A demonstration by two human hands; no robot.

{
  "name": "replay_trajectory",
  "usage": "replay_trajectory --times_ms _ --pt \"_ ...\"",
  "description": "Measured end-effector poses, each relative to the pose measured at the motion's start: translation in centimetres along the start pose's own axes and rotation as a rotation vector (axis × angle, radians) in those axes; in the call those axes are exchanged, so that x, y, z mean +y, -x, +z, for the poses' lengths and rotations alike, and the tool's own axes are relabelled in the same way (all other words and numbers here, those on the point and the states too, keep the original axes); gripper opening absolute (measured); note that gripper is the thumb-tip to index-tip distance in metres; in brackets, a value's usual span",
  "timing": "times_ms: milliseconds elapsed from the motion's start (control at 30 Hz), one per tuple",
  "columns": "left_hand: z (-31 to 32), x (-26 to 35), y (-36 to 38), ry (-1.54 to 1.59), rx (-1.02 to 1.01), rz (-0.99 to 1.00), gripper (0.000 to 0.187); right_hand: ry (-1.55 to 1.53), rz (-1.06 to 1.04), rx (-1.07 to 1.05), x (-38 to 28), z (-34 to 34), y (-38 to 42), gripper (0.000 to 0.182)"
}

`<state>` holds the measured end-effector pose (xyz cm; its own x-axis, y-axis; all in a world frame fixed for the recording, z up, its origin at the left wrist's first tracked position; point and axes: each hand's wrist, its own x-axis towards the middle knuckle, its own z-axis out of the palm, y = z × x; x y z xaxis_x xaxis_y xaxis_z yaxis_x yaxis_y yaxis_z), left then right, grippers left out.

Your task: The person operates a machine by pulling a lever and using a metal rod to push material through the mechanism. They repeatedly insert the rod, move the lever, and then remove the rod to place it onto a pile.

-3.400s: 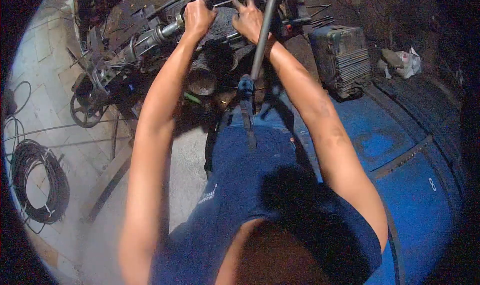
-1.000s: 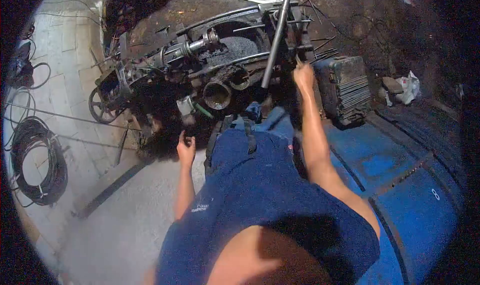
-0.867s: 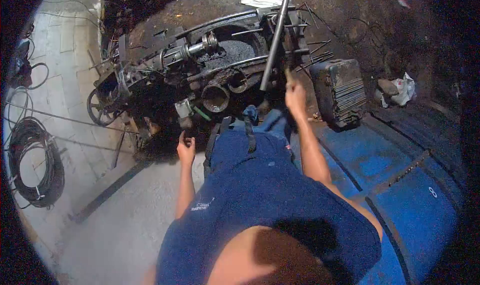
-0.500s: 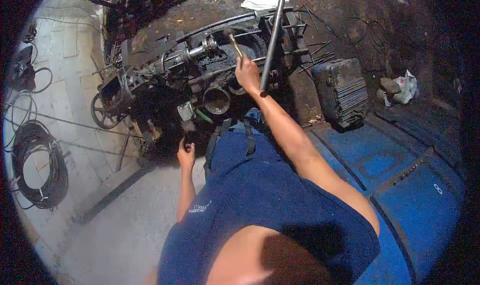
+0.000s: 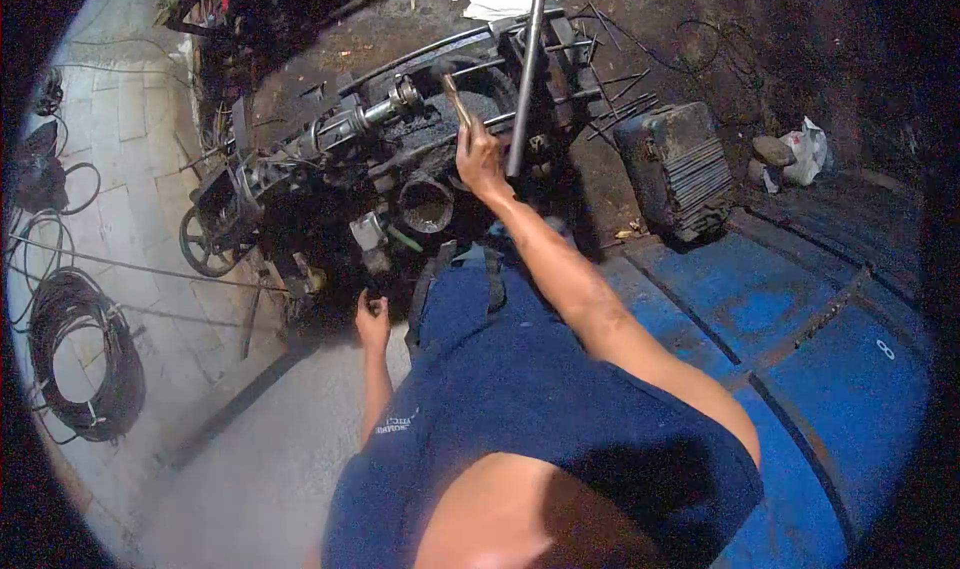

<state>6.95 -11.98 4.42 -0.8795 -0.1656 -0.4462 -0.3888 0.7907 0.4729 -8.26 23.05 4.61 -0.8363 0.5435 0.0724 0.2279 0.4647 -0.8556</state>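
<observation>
My right hand is closed around the handle of a slim brush, its dark tip pointing away from me. The brush is over a greasy lathe-like machine, beside its shiny metal shaft and a bed of grey metal chips. A long metal bar slants up just right of this hand. My left hand hangs low with its fingers loosely curled and apart, holding nothing. Nearest to it are a small metal box-like part and a round tin of dark bits.
A coil of black cable lies on the tiled floor at left. On the right stand a ribbed motor-like block and a blue metal sheet. Thin rods stick out from the machine's right end. A handwheel is at its left.
The view has shifted slightly, so the machine sits a little further left and lower. My right hand still grips the brush over nearly the same spot. The left hand has hardly moved.
</observation>
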Motion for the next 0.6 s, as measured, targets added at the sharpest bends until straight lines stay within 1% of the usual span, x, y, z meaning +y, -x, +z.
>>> replay_trajectory --times_ms 67,133,167,200,233,267,300,367,400,433,467,533,600 --pt "-0.2 0.8 0.3 -0.003 0.002 -0.023 0.050 -0.067 -0.025 0.094 0.2 1.0 0.1 0.022" --pt "-0.5 1.6 0.3 0.010 -0.015 0.004 0.050 -0.020 -0.010 0.064 0.7 1.0 -1.1 0.026" --pt "-0.4 1.4 0.4 0.005 -0.020 0.006 0.050 0.074 0.048 0.006 1.1 1.0 -1.4 0.025" --pt "-0.5 0.9 0.4 -0.025 0.001 0.064 0.050 0.164 0.106 -0.053 1.2 1.0 -1.4 0.025" --pt "-0.8 0.8 0.0 -0.052 0.026 0.126 0.050 0.184 0.126 -0.001 0.8 0.3 -1.0 0.020" --pt "-1.0 0.8 -0.3 -0.050 0.031 0.132 0.050 0.181 0.121 0.004 3.1 1.0 0.0 0.020" --pt "-1.1 0.7 -0.2 -0.025 0.028 0.101 0.050 0.381 -0.007 0.041 7.6 2.6 2.2 0.020" --pt "-0.7 0.3 -0.1 0.008 0.018 0.066 0.050 0.282 0.059 -0.045 6.8 -0.7 3.5 0.021" --pt "-0.3 0.0 0.0 0.044 0.011 0.024 0.050 -0.019 0.256 -0.166 2.7 -4.8 4.0 0.021" --pt "0.1 -0.3 0.0 0.078 0.004 -0.016 0.050 0.096 0.062 -0.069 5.5 -5.4 5.5 0.021" --pt "0.6 -0.7 0.1 0.079 -0.003 -0.015 0.050 0.209 -0.132 0.029 8.2 -6.1 6.9 0.023" --pt "1.2 -1.4 0.0 0.051 -0.007 0.037 0.051 -0.029 0.255 0.157 5.8 -10.2 7.2 0.024" --pt "1.7 -0.4 0.6 0.075 -0.014 0.017 0.050 0.075 0.458 0.218 8.2 -12.4 7.4 0.030"
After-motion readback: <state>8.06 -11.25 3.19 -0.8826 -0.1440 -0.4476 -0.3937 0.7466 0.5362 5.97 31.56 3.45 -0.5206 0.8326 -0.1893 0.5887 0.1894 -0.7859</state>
